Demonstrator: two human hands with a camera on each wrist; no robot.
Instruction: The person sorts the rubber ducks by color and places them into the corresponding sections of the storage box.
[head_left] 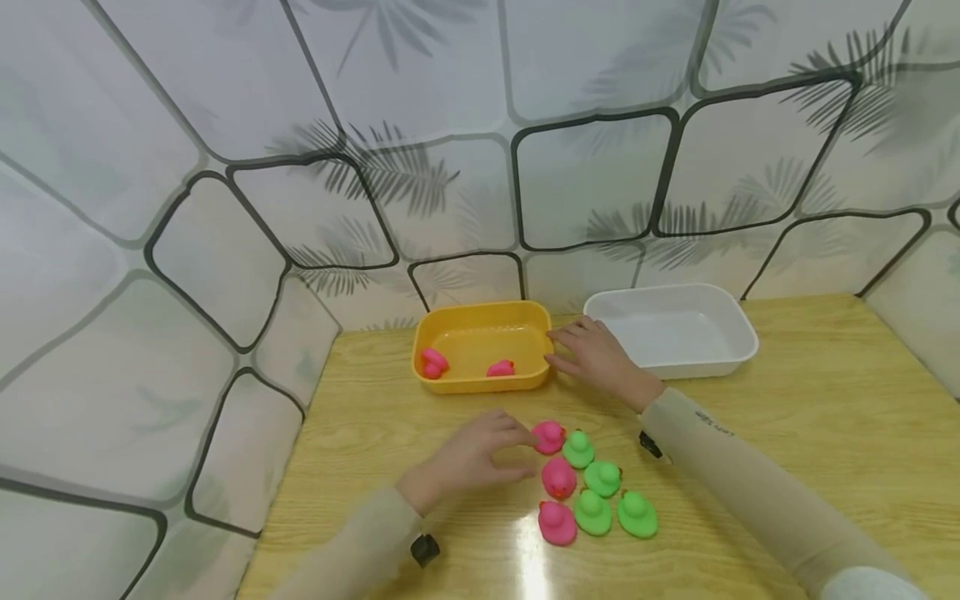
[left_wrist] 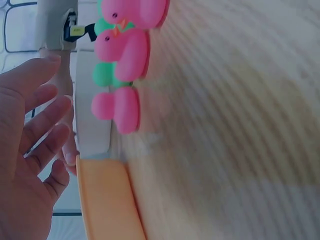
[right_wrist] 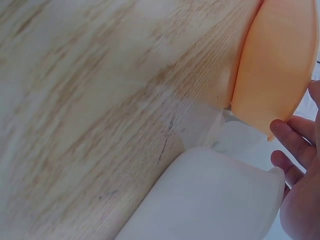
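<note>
My left hand [head_left: 476, 454] hovers over the table with fingers apart and holds nothing. Its fingertips are nearest a pink rubber duck [head_left: 550, 436], the rearmost of three pink ones on the table. Several green rubber ducks [head_left: 592, 512] sit just right of them. At the right rim of a yellow tray [head_left: 480, 385] is my right hand [head_left: 592, 354], its fingers loosely bent at or just over the rim. Whether they touch it is hard to tell. Inside the tray lie two pink ducks, one at the left [head_left: 433, 363] and one near the front [head_left: 501, 368].
A white tray [head_left: 693, 369] stands to the right of the yellow one, partly behind my right forearm. Both trays are near the patterned wall covering [head_left: 465, 192] at the back of the wooden table [head_left: 360, 467].
</note>
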